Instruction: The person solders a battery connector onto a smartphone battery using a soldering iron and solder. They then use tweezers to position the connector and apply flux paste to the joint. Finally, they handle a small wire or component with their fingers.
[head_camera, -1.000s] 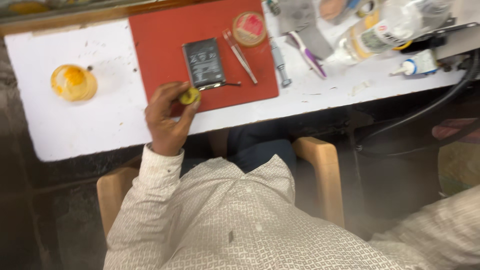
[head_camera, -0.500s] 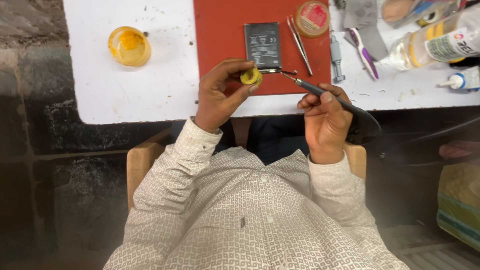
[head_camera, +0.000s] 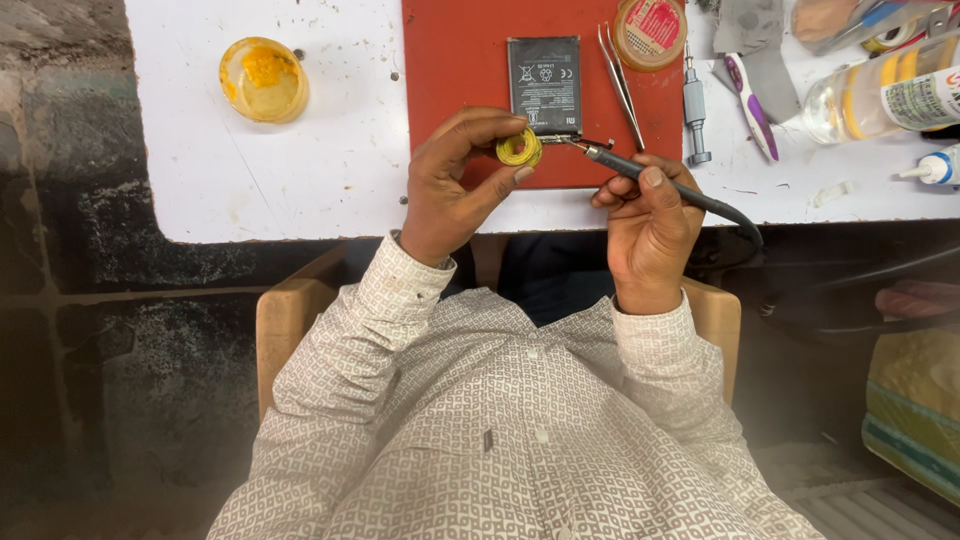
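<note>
L hand (head_camera: 455, 190) grip pinches yellow spool (head_camera: 519, 149) over red mat (head_camera: 450, 90). R hand (head_camera: 648, 225) grip clenched on iron (head_camera: 640, 172), tip at battery (head_camera: 544, 84) lower edge, near spool.

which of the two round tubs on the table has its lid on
The tub with the red label at the mat's top edge, right of the battery. The yellow tub far left sits open.

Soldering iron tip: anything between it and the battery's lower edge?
Nothing visible. The right hand holds the iron with its tip at the lower right corner of the battery on the red mat. The left hand pinches a yellow spool just left of the tip, not across it.
</note>
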